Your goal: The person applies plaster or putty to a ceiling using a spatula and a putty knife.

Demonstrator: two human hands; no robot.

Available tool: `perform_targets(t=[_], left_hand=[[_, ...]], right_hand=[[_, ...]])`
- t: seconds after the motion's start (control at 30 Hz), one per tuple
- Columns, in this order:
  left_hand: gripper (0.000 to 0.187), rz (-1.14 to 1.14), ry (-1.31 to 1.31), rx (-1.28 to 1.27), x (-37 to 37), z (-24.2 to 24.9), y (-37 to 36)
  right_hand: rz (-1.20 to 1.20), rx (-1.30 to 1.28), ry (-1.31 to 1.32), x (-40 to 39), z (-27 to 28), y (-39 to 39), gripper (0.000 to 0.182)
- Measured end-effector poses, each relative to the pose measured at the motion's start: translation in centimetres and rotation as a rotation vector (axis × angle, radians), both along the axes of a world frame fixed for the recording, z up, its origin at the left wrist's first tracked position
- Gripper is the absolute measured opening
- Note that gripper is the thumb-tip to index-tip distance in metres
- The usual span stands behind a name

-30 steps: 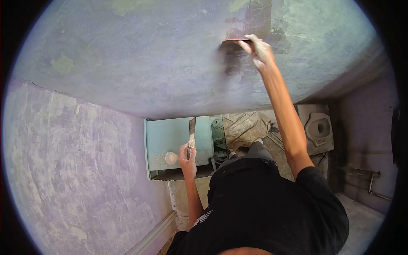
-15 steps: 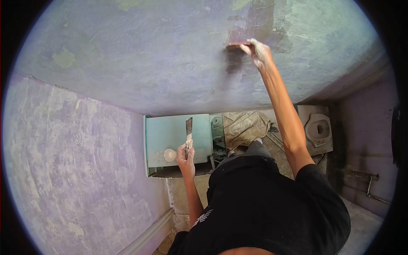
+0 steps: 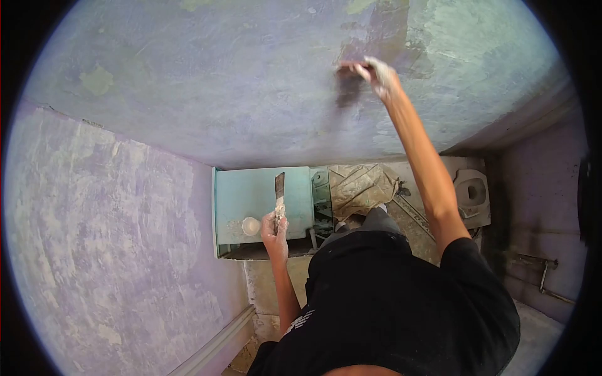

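Right hand (image 3: 380, 76) presses flat blade (image 3: 348, 64) on chalky wall (image 3: 219, 94).

Scraper (image 3: 349, 64) against wall, knife (image 3: 279, 190) upright

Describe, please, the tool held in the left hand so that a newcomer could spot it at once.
Find the pale green cabinet below the purple wall. Over its top, the left hand holds a putty knife upright. Its long, narrow, dark blade sets it apart from the small round whitish lid beside it.
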State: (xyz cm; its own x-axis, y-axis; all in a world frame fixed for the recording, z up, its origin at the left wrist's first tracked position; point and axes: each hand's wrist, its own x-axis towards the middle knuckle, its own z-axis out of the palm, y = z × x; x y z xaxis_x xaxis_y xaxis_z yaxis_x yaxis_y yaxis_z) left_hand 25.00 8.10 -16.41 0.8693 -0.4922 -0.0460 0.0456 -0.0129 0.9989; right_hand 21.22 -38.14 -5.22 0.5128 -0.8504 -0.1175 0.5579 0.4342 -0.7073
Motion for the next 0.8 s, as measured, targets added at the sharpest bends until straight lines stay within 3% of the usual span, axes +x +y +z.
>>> perform_targets(t=[0.1,0.2,0.33,0.53,0.8], left_hand=[[0.024,0.005,0.011,0.023,-0.1,0.2,0.1],[0.024,-0.014,-0.003,0.038,0.0,-0.2,0.5],[0.024,0.017,0.047,-0.008,-0.5,-0.4,0.9],[0.026,-0.067,-0.001,0.041,-1.4,0.6,1.6],[0.025,0.075,0.101,-0.061,-7.0,3.8,1.9]], right_hand=[[0.016,-0.078,-0.062,0.8,6.5,0.9,0.022],[0.079,-0.214,0.003,-1.5,7.6,3.7,0.023],[0.122,-0.411,0.105,-6.3,6.7,9.8,0.027],[0.242,-0.299,0.141,-11.5,3.8,14.1,0.038],[0.399,-0.23,0.188,-14.6,0.1,18.6,0.037]])
